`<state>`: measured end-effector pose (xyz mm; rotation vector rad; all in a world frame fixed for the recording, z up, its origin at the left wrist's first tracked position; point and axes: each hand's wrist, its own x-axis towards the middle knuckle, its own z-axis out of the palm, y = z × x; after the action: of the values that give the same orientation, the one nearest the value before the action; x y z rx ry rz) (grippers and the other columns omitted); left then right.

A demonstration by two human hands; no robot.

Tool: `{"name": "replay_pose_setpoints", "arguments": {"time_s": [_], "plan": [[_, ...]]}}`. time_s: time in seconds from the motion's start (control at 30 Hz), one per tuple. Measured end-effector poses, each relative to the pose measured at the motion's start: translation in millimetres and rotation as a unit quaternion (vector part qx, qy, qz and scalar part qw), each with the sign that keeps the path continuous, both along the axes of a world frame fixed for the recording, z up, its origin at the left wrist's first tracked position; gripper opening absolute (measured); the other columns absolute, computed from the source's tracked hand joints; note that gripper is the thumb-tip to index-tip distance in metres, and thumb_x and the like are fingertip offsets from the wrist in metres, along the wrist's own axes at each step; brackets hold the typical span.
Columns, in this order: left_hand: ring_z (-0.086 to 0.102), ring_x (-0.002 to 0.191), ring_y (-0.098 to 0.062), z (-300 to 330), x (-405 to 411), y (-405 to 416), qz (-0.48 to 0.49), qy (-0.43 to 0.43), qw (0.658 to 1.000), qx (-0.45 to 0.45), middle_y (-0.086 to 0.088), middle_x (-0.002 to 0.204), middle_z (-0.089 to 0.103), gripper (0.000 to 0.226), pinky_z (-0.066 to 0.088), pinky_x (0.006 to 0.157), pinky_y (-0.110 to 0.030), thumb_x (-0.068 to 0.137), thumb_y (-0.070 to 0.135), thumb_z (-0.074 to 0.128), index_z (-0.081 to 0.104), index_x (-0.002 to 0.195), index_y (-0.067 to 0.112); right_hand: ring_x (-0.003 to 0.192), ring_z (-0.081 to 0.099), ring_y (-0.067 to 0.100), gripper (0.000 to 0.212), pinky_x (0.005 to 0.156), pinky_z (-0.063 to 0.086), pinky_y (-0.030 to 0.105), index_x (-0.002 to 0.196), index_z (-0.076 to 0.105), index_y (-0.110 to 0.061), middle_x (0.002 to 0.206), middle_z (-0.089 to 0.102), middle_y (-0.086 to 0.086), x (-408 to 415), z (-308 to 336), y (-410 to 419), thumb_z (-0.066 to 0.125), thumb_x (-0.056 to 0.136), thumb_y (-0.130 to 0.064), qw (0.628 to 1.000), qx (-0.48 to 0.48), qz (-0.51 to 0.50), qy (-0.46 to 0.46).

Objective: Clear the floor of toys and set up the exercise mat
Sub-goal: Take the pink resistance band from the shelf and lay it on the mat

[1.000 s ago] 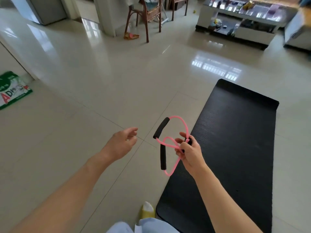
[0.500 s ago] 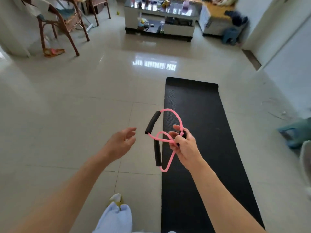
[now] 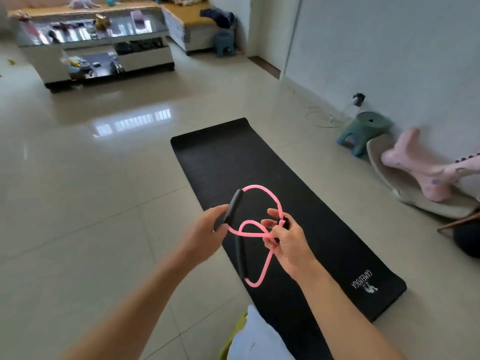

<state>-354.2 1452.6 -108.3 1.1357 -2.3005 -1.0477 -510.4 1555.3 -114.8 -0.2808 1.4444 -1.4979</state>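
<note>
Both hands worked 1 pink resistance band above the near half of the black exercise mat as I watched through the head camera. My left hand had its fingers curled round the upper black foam handle, while my right hand pinched the band where its 2 loops crossed, thumb and fingers closed on the tubing. A second foam handle hung at 6 o'clock from the first, just below the left hand and apart from it. The hands sat close together, joined only by the band.

The mat lay flat and unrolled on the pale tiled floor, running from 5 o'clock near my knee toward 12 o'clock, with white lettering printed at its near right corner. At 10 o'clock, well apart from the mat, stood a low glass-topped table cluttered with small items I could not identify. At 2 o'clock a green plastic stool stood by the white wall, and just beside it at 3 o'clock a pink soft toy lay on a beige cushion. A second, blue-grey stool stood at 12 o'clock beside a bench in the far corner.
</note>
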Motion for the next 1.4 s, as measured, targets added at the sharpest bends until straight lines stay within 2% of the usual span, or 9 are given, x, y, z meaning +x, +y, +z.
{"name": "replay_pose_setpoints", "arguments": {"time_s": [0.07,0.17,0.27,0.43,0.53,0.83,1.17,1.3,1.4], "plan": [[0.055,0.095,-0.012,-4,-31,-11,-0.056,0.003,0.998,-0.022,0.001,0.106,0.064,0.032,0.035,0.080,0.000,0.086,0.002,0.056,0.062,0.117,0.010,0.075,0.056,0.019,0.029,0.069,0.051,0.027,0.107,0.058,-0.015,0.087,0.063,0.007,-20,-4,-6,0.046,0.090,0.005,0.999,-0.001,-0.033,-0.008],[0.063,0.095,-0.025,-8,-69,-24,-0.117,0.005,0.991,-0.062,-0.008,0.101,0.069,0.031,0.046,0.087,-0.030,0.083,0.001,0.060,0.064,0.114,0.006,0.072,0.058,0.017,0.028,0.065,0.051,0.026,0.106,0.059,-0.015,0.082,0.065,0.005,-48,-7,-18,0.047,0.090,0.005,0.997,-0.005,-0.074,-0.020],[0.063,0.100,-0.026,-12,-110,-39,-0.194,-0.016,0.975,-0.103,-0.009,0.105,0.068,0.035,0.044,0.095,-0.040,0.081,0.003,0.063,0.063,0.116,0.006,0.072,0.060,0.017,0.030,0.065,0.051,0.026,0.104,0.060,-0.016,0.078,0.067,0.003,-84,-15,-32,0.046,0.089,0.006,0.993,-0.011,-0.110,-0.033],[0.055,0.115,-0.015,-8,-159,-55,-0.252,-0.040,0.959,-0.119,-0.001,0.118,0.064,0.042,0.035,0.104,-0.036,0.084,0.014,0.061,0.056,0.126,0.015,0.077,0.060,0.021,0.027,0.069,0.053,0.029,0.102,0.061,-0.017,0.081,0.066,0.006,-117,-17,-43,0.050,0.089,0.004,0.988,0.001,-0.145,-0.048],[0.056,0.105,-0.011,-5,-188,-62,-0.311,-0.064,0.942,-0.108,0.003,0.111,0.065,0.040,0.037,0.090,-0.021,0.086,0.020,0.061,0.056,0.125,0.020,0.080,0.061,0.021,0.026,0.070,0.053,0.028,0.104,0.060,-0.017,0.085,0.066,0.009,-136,-15,-40,0.052,0.089,0.003,0.986,-0.009,-0.161,-0.052],[0.051,0.074,-0.009,-11,-254,-87,-0.415,-0.116,0.897,-0.102,0.012,0.080,0.056,0.014,0.032,0.059,-0.013,0.092,0.015,0.050,0.063,0.090,0.020,0.070,0.057,0.015,0.032,0.066,0.048,0.027,0.106,0.058,-0.015,0.072,0.066,0.000,-166,-20,-43,0.046,0.087,0.007,0.971,0.007,-0.237,-0.026],[0.050,0.067,-0.011,-20,-296,-181,-0.521,-0.115,0.841,-0.093,0.008,0.077,0.053,0.018,0.040,0.062,-0.021,0.096,0.016,0.043,0.060,0.090,0.013,0.062,0.055,0.015,0.019,0.062,0.049,0.026,0.108,0.056,-0.013,0.079,0.063,0.008,-167,-28,-124,0.054,0.090,-0.007,0.932,0.055,-0.352,-0.063],[0.049,0.065,-0.011,-16,-309,-228,-0.516,-0.097,0.847,-0.081,0.009,0.074,0.052,0.020,0.036,0.057,-0.018,0.097,0.017,0.041,0.060,0.094,0.013,0.066,0.060,0.015,0.028,0.066,0.049,0.028,0.107,0.058,-0.015,0.084,0.066,0.004,-162,-39,-155,0.058,0.088,-0.035,0.934,0.107,-0.340,-0.032],[0.056,0.069,-0.019,-15,-318,-258,-0.500,-0.102,0.856,-0.082,0.004,0.076,0.056,0.023,0.046,0.064,-0.031,0.097,0.018,0.039,0.061,0.096,0.011,0.077,0.067,0.013,0.034,0.069,0.051,0.022,0.115,0.051,-0.020,0.098,0.065,-0.001,-152,-52,-169,0.063,0.085,-0.031,0.937,0.175,-0.302,0.001]]}}
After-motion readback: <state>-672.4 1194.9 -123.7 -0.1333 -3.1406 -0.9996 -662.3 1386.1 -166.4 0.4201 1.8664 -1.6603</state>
